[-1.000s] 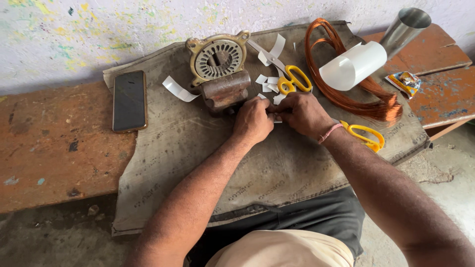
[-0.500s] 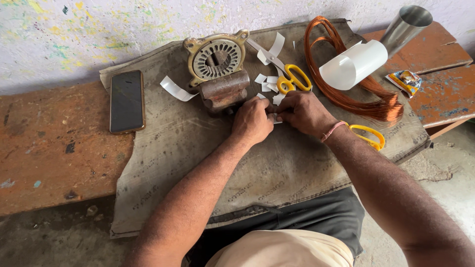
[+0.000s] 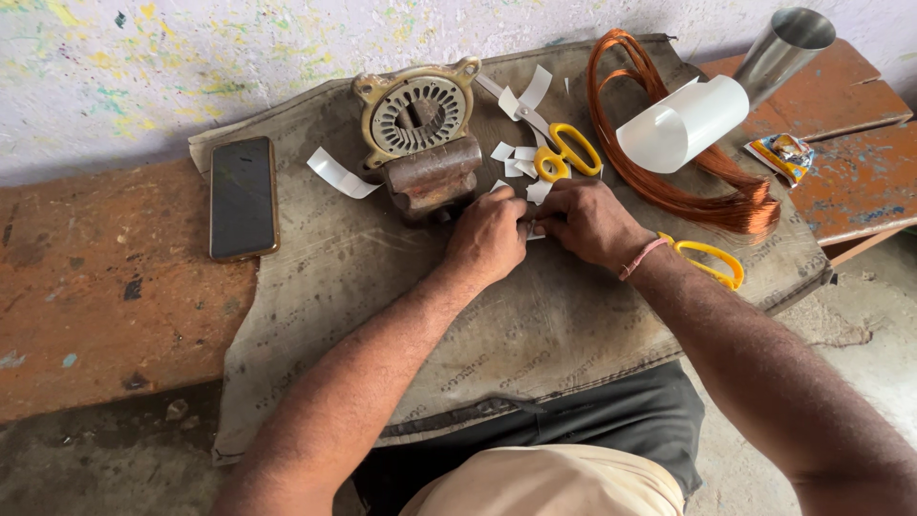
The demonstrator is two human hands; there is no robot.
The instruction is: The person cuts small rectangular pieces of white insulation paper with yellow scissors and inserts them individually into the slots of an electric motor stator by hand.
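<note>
A small white paper strip point(image 3: 532, 229) is pinched flat on the grey mat point(image 3: 535, 325) between left hand point(image 3: 492, 234) and right hand point(image 3: 587, 220), fingers closed, apparently for creasing. Motor stator point(image 3: 417, 115) and yellow scissors point(image 3: 564, 153) lie just beyond, within reach.

On the worktop point(image 3: 86, 287), a mat point(image 3: 535, 325). On the mat: motor stator point(image 3: 420, 134) at the back, scissors point(image 3: 559, 153) right of it, wire coil point(image 3: 669, 162) further right. Left of the mat, a phone point(image 3: 243, 197). Both hands before the stator: left hand point(image 3: 489, 234), right hand point(image 3: 587, 220), meeting.
</note>
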